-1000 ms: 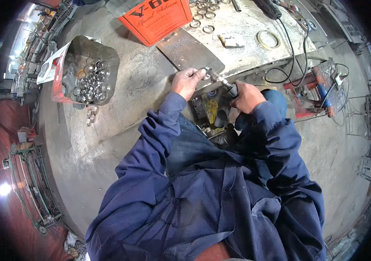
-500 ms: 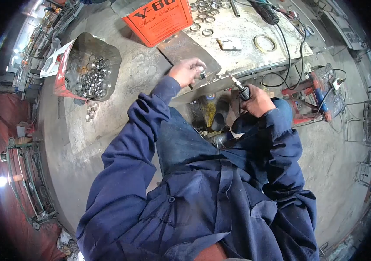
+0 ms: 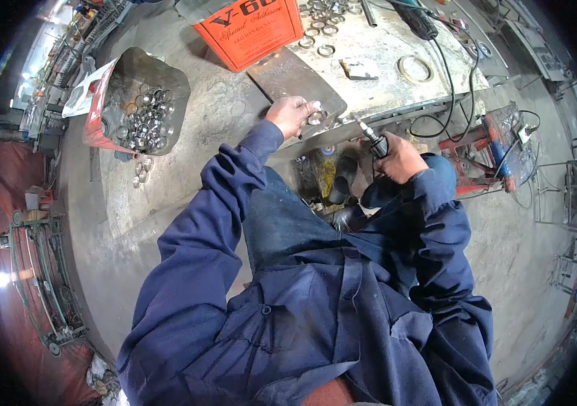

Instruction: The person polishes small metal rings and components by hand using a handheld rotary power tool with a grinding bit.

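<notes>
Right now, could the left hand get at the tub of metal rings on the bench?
Probably yes. The left hand holds a small ring over the dark plate, and the tub sits open-topped off to its left. Only bare bench lies between them, though the hand is already occupied.

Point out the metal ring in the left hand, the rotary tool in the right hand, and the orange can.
metal ring (image 3: 315, 117): head view, on its rim.
rotary tool (image 3: 374, 141): head view, on its dark body above the fist.
orange can (image 3: 251, 30): head view, on its printed face.
</notes>
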`<state>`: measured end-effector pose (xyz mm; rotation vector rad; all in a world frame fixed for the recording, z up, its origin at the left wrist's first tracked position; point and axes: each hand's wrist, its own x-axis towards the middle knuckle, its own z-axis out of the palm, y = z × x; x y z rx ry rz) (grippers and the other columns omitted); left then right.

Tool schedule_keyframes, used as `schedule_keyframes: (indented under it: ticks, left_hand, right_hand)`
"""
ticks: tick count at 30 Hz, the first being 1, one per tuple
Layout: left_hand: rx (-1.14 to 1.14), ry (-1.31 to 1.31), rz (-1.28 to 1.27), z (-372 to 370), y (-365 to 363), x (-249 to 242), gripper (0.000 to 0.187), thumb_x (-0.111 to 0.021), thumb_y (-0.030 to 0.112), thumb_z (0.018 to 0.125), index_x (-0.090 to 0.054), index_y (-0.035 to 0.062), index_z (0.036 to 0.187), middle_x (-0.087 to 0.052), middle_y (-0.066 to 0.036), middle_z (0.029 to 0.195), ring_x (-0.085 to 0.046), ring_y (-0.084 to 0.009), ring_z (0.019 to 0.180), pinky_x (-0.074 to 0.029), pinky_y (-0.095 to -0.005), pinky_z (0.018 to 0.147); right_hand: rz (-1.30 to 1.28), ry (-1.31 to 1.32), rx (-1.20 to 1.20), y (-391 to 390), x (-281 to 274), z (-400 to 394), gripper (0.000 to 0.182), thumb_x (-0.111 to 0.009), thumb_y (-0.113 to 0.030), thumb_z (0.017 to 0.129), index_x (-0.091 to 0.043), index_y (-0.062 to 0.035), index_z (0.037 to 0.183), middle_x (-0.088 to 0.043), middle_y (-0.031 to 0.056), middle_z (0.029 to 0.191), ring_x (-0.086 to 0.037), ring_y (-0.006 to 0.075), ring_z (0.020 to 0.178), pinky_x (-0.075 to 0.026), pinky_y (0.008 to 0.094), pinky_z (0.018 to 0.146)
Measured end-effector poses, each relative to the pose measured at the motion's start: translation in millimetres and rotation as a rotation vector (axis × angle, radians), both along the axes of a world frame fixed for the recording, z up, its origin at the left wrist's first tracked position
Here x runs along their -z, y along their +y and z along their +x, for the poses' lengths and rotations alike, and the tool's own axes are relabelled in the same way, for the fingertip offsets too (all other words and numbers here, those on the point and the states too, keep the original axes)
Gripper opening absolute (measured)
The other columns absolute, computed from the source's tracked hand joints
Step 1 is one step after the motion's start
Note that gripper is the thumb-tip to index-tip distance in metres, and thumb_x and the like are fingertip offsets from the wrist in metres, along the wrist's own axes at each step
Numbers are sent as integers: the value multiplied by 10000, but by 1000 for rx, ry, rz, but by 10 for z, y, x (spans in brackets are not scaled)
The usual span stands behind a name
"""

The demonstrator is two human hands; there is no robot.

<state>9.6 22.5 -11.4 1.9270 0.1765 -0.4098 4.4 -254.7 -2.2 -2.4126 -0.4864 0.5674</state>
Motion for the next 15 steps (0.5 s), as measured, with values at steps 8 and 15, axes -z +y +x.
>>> schedule_keyframes:
  ticks: [8, 15]
  left_hand:
    - [-97, 123, -176, -62, 5, -28, 409, -618, 466, 849, -552, 63, 832, -499, 17, 608, -523, -85, 465, -414, -226, 415]
    - [-73, 280, -259, -22, 72, 30, 356, -708, 399, 796, -530, 91, 814, -521, 16, 620, -549, -101, 475, -445, -241, 423]
  right_hand:
    - [9, 11, -9, 46, 3, -39, 367, -712, -184, 646, -543, -17, 927, -612, 239, 878, -580, 403, 912, -464, 433, 757]
    - [-31, -1, -44, 130, 97, -31, 360, -708, -195, 645, -547, -19, 915, -610, 241, 861, -577, 414, 892, -461, 449, 743]
